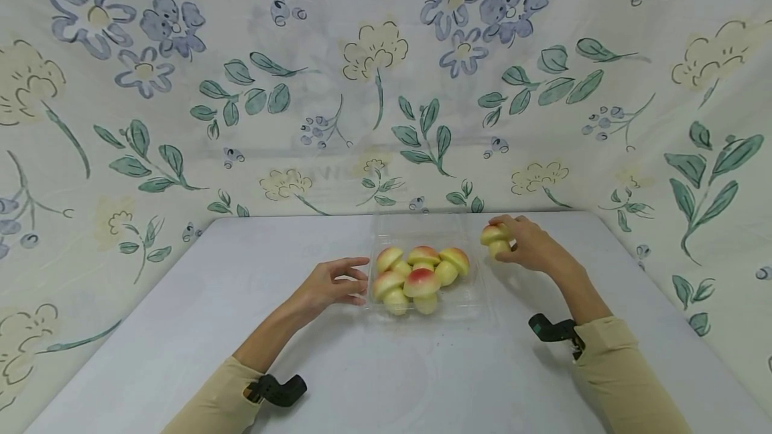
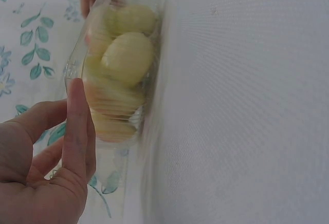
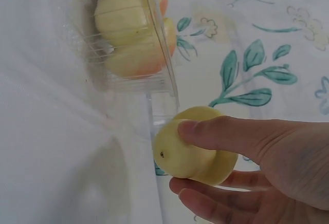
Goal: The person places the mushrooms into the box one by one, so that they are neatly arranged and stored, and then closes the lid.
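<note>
A clear plastic box [image 1: 467,293] stands on the white table and holds several artificial mushrooms [image 1: 421,281], pale yellow-green with reddish caps. My left hand [image 1: 338,283] is at the box's left side, its fingers loosely extended; in the left wrist view a fingertip [image 2: 76,93] meets or nearly meets the box rim. To the right of the box, my right hand [image 1: 529,244] pinches another mushroom [image 1: 496,236] between thumb and fingers. In the right wrist view this mushroom [image 3: 180,152] shows its rounded stem end, with a small dark spot, and sits apart from the box.
Behind the table [image 1: 241,253] hangs a white cloth [image 1: 338,173] with printed flowers and leaves, and it runs along both sides too. Dark wrist-worn cameras [image 1: 283,390] sit at both sleeve cuffs.
</note>
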Demonstrator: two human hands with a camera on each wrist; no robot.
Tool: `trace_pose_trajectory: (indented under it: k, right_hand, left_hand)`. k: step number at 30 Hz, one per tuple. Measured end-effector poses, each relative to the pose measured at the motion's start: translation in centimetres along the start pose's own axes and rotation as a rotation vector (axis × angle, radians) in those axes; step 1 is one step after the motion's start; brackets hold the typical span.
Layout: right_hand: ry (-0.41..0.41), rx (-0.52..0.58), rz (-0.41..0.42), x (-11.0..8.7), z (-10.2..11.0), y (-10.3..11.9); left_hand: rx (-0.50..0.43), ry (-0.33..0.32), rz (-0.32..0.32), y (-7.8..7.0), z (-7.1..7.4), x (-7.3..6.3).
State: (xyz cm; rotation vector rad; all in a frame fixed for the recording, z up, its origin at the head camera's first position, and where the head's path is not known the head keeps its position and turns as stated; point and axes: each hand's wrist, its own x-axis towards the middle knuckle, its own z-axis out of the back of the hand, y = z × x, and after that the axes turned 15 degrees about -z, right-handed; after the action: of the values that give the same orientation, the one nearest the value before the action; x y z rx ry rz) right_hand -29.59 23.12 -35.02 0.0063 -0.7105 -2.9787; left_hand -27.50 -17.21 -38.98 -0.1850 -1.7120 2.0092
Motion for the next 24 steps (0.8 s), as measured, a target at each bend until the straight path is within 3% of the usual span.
trace_pose_trajectory:
  k: [15,24]
  right_hand:
    - [-0.006,0.045,0.070,-0.6,0.8,1.3]
    - [0.029,0.082,0.072,-1.1,1.3,2.0]
  left_hand:
    - [-0.001,-0.011,0.010,0.1,0.0,0.0]
    - [0.003,-0.010,0.007,0.2,0.0,0.1]
